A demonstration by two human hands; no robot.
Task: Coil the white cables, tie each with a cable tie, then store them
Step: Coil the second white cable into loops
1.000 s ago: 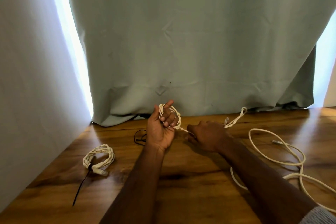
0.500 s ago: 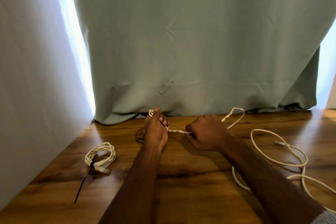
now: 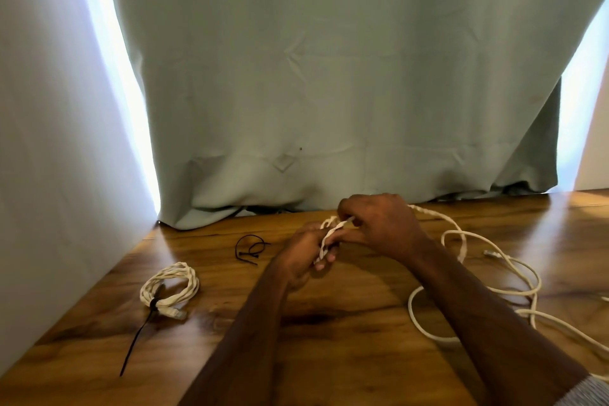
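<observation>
Twisted white cable (image 3: pixel 456 234): loose length trails rightward over the desk (image 3: pixel 329 356) in open loops, its wound part running steeply up-down across the left hand (image 3: pixel 304 255). Left hand clenched around those turns, fingers curled; right hand (image 3: pixel 384 224), knuckles up, pinches the strand just above. Tied coil (image 3: pixel 169 287) lies flat at left, cable tie (image 3: pixel 136 343) tail pointing toward the viewer.

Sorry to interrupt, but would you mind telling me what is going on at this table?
A person is coiling a twisted white cable at a wooden table. The left hand holds the loops while the right hand feeds cable onto them. The loose remainder trails off to the right. One finished coil, already tied with a black cable tie, lies to the left, with spare ties nearby.
</observation>
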